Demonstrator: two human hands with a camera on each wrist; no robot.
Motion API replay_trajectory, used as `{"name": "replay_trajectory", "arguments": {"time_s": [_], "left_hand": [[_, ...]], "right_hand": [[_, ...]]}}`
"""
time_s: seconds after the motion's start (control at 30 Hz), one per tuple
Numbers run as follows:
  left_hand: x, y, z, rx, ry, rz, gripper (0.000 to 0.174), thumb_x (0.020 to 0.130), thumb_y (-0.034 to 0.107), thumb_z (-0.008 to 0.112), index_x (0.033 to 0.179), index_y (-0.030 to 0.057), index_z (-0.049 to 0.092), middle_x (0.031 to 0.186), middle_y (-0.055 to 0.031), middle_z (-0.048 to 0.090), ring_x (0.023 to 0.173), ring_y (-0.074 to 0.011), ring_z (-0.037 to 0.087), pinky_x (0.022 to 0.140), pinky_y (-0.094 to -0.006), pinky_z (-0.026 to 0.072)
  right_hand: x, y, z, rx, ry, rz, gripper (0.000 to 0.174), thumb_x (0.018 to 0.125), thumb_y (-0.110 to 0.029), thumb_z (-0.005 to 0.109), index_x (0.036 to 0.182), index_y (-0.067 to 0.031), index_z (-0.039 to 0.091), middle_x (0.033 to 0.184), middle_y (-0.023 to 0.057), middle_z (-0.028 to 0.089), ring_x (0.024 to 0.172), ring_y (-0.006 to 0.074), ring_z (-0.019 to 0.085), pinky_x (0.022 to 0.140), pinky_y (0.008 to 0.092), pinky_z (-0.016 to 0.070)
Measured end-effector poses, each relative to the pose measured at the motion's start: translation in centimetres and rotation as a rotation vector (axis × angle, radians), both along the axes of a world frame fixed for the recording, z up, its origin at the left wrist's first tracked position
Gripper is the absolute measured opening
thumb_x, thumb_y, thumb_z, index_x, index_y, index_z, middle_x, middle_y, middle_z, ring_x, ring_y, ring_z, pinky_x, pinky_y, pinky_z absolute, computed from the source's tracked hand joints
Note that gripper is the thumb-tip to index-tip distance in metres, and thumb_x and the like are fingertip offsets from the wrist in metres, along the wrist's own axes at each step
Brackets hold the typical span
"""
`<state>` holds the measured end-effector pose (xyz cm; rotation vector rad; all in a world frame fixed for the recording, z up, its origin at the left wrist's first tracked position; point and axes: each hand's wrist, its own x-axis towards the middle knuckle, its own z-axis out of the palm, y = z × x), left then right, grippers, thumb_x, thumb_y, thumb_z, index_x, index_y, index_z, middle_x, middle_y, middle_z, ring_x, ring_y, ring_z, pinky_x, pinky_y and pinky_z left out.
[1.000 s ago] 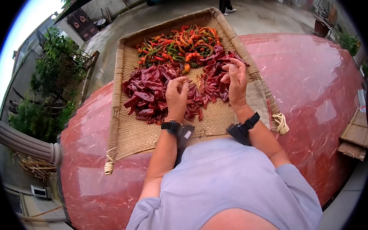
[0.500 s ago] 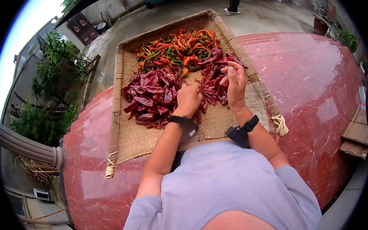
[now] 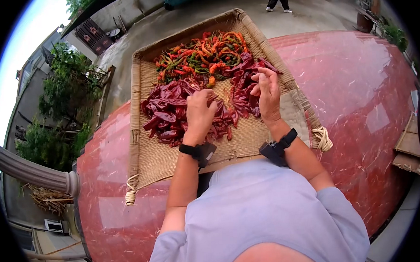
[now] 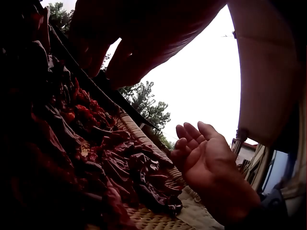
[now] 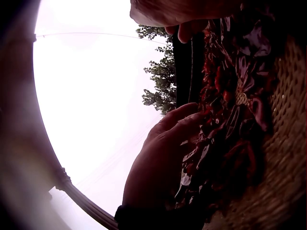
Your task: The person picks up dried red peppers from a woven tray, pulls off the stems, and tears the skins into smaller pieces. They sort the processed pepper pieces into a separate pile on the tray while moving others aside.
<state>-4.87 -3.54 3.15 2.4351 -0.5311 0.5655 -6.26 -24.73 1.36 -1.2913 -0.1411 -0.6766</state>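
- Peppers, dark red (image 3: 164, 109), lie in a left heap and a right heap (image 3: 242, 90) on the woven tray (image 3: 220, 151); orange and green peppers (image 3: 202, 54) lie behind.
- Left hand (image 3: 199, 113), shifted leftward within the last half second, is now above the left heap's inner side; thumb and fingers stand apart, with no pepper visible between them.
- Right hand (image 3: 269, 98), nearly unchanged in position, hangs by the right heap, fingers loosely bent and apparently empty.
- Significance (judged): handling appears to return to the left heap, the right hand contributing little at present.
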Motion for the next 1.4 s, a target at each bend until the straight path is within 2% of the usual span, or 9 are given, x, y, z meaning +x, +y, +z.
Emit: {"name": "replay_trajectory", "arguments": {"time_s": [0.13,0.33,0.63,0.73,0.9,1.0,1.03,1.17,1.4], "left_hand": [[0.2,-3.4,-1.0,0.122,0.119,-0.308,0.038,0.078,0.006,0.071,0.116,0.0048,0.065,0.105,-0.0147,0.065,0.103,-0.0355,0.052,0.092,-0.0409,0.0445],[0.5,-4.1,-2.2,0.242,0.194,-0.346,0.033,0.077,0.003,0.072,0.110,0.0057,0.066,0.096,-0.0153,0.062,0.101,-0.0360,0.052,0.091,-0.0434,0.0442],[-0.2,-3.6,-1.3,0.148,0.352,-0.323,0.030,0.075,0.001,0.072,0.104,0.0021,0.063,0.100,-0.0190,0.062,0.094,-0.0375,0.060,0.083,-0.0422,0.0504],[0.0,-3.1,-1.6,0.093,0.299,-0.300,0.027,0.080,0.001,0.070,0.106,0.0017,0.063,0.100,-0.0171,0.064,0.092,-0.0329,0.063,0.079,-0.0390,0.0517],[0.1,-2.2,-1.1,-0.473,0.574,-0.270,0.020,0.090,0.005,0.066,0.110,0.0035,0.062,0.099,-0.0063,0.066,0.083,-0.0143,0.061,0.073,-0.0288,0.0502],[0.4,-1.5,-1.4,-0.596,0.591,-0.312,0.018,0.094,0.007,0.063,0.112,0.0036,0.060,0.099,-0.0032,0.068,0.082,-0.0078,0.059,0.072,-0.0243,0.0490],[0.4,-1.5,-1.5,-0.618,0.586,-0.321,0.018,0.094,0.007,0.062,0.112,0.0034,0.060,0.099,-0.0035,0.068,0.082,-0.0082,0.059,0.072,-0.0244,0.0492],[0.3,-1.5,-1.4,-0.726,0.610,-0.322,0.017,0.096,0.008,0.062,0.112,0.0032,0.058,0.099,-0.0045,0.068,0.086,-0.0101,0.063,0.075,-0.0255,0.0518],[0.3,-1.6,-2.1,-1.012,0.594,-0.366,0.017,0.095,0.003,0.060,0.112,0.0035,0.056,0.100,-0.0052,0.064,0.086,-0.0114,0.064,0.076,-0.0257,0.0545]], "right_hand": [[0.1,0.0,0.1,0.013,0.011,-0.001,0.036,0.106,-0.034,0.047,0.124,-0.0031,0.052,0.102,0.0061,0.062,0.066,0.0058,0.055,0.061,0.0217,0.0476],[0.5,0.0,-0.6,0.022,0.019,0.026,0.031,0.106,-0.030,0.048,0.123,-0.0035,0.053,0.100,0.0056,0.062,0.066,0.0055,0.054,0.061,0.0214,0.0470],[0.6,0.0,-0.6,0.000,0.047,0.017,0.027,0.104,-0.025,0.050,0.120,-0.0029,0.055,0.097,0.0045,0.063,0.066,0.0059,0.053,0.062,0.0218,0.0468],[0.4,0.0,-0.6,-0.028,0.073,0.018,0.026,0.104,-0.024,0.051,0.119,-0.0030,0.057,0.098,0.0043,0.063,0.071,0.0070,0.056,0.065,0.0228,0.0482],[0.4,0.4,-0.7,-0.323,0.130,0.029,0.022,0.098,-0.016,0.057,0.116,-0.0054,0.063,0.106,0.0062,0.064,0.092,0.0156,0.061,0.084,0.0303,0.0494],[0.1,0.6,-0.2,-0.840,-0.169,-0.203,0.026,0.090,-0.009,0.060,0.116,-0.0075,0.065,0.115,0.0091,0.063,0.105,0.0231,0.059,0.098,0.0363,0.0436],[0.1,0.9,-0.3,-0.853,-0.206,-0.208,0.031,0.085,-0.006,0.063,0.116,-0.0102,0.066,0.113,0.0084,0.066,0.106,0.0266,0.057,0.101,0.0409,0.0399],[-0.1,0.6,-0.7,-1.021,-0.131,-0.163,0.030,0.085,-0.008,0.068,0.114,-0.0131,0.069,0.096,0.0034,0.070,0.096,0.0258,0.058,0.090,0.0417,0.0445],[-0.2,1.1,-0.9,-0.903,0.003,0.078,0.032,0.087,-0.008,0.067,0.118,-0.0100,0.065,0.099,0.0086,0.069,0.089,0.0290,0.062,0.077,0.0373,0.0510]]}}
